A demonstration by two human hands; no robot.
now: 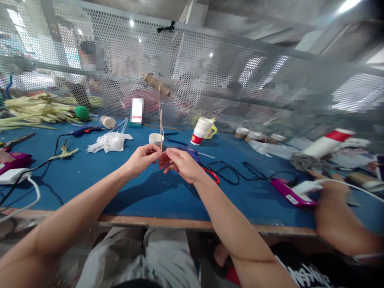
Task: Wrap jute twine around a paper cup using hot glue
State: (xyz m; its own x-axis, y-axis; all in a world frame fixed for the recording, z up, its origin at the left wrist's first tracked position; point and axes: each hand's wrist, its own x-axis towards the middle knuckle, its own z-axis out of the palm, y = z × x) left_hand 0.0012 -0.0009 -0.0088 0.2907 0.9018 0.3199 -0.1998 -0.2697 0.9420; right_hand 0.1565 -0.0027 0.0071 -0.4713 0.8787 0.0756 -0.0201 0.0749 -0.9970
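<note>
A strand of brown twine (pixel 161 130) runs down from a spool of twine (pixel 156 84) fixed on the mesh panel. My left hand (pixel 145 159) pinches the strand low down, thumb against forefinger. Right beside it my right hand (pixel 186 165) is closed at the same strand, its thumb and forefinger together and the other fingers curled. The strand looks doubled just above my fingertips; its lower end is hidden by them. Just beyond my hands stands a small white cup (pixel 156 139). Partly hidden behind my right hand lies a blue glue gun (pixel 192 153) with a red-orange trigger.
Stacked paper cups (pixel 201 131), a phone (pixel 137 110), crumpled white plastic (pixel 111 142) and another glue gun (pixel 87 130) lie beyond. Dried husks (pixel 39 108) are at left. Black cable (pixel 228 173) and a purple power strip (pixel 291 193) sit at right, near another person's arm (pixel 342 216).
</note>
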